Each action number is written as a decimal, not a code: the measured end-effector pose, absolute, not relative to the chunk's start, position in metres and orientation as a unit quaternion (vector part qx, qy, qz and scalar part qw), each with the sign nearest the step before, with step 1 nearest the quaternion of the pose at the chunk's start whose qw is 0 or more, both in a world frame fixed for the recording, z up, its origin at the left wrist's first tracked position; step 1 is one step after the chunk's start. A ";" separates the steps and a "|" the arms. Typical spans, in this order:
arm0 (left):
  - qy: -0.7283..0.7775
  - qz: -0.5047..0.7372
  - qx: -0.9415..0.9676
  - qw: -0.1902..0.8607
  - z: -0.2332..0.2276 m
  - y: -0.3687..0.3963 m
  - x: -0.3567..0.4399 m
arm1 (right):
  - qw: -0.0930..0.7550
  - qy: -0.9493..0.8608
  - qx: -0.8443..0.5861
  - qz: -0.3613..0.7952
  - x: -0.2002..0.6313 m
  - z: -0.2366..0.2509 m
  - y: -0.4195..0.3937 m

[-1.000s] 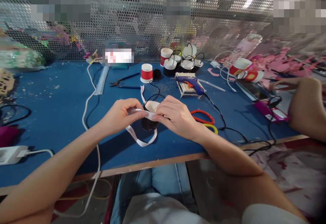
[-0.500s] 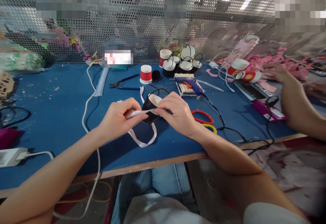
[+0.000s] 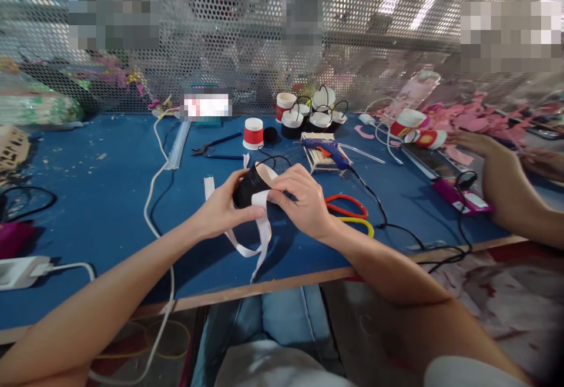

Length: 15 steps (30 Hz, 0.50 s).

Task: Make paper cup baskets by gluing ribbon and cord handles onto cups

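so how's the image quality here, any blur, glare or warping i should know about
Head view: the centre is fairly sharp, with the left hand and right hand on the black cup and white ribbon clear. The edges are smeared and bent, so the table edge curves. Ceiling lights glare through the mesh screen at top right. Several patches are pixelated.

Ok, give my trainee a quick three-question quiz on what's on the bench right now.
1. True or false: both hands, left hand and right hand, are on the black cup.
2. What colour is the ribbon hanging from it?
3. The glue gun lies: A) on wooden sticks B) in a co-worker's hand C) on the floor.

Key: 1 true. 2 white. 3 A.
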State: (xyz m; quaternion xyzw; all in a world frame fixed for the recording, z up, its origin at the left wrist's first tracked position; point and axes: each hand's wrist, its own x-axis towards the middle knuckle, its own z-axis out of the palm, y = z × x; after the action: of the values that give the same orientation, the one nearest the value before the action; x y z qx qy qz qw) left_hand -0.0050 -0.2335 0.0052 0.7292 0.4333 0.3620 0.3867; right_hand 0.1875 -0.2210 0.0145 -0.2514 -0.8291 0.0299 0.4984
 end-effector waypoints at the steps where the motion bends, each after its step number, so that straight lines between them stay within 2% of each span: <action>1: 0.445 0.356 0.727 0.383 0.005 -0.236 -0.002 | 0.496 -0.830 -0.252 0.033 0.187 0.014 -0.221; 8: 0.501 0.337 0.726 0.328 0.012 -0.237 -0.001 | 0.465 -0.840 -0.265 0.086 0.200 0.033 -0.221; 12: 0.505 0.336 0.730 0.315 0.010 -0.232 -0.009 | 0.508 -0.755 -0.410 0.065 0.235 0.062 -0.200; 15: 0.507 0.333 0.729 0.316 0.008 -0.231 -0.012 | 0.476 -0.707 -0.522 -0.009 0.271 0.071 -0.166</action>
State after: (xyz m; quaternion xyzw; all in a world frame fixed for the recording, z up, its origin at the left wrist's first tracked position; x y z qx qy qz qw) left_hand -0.0116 -0.2305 0.0079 0.7295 0.5069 0.3335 0.3158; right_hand 0.2709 -0.1661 0.0709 -0.5223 -0.7072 -0.0086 0.4764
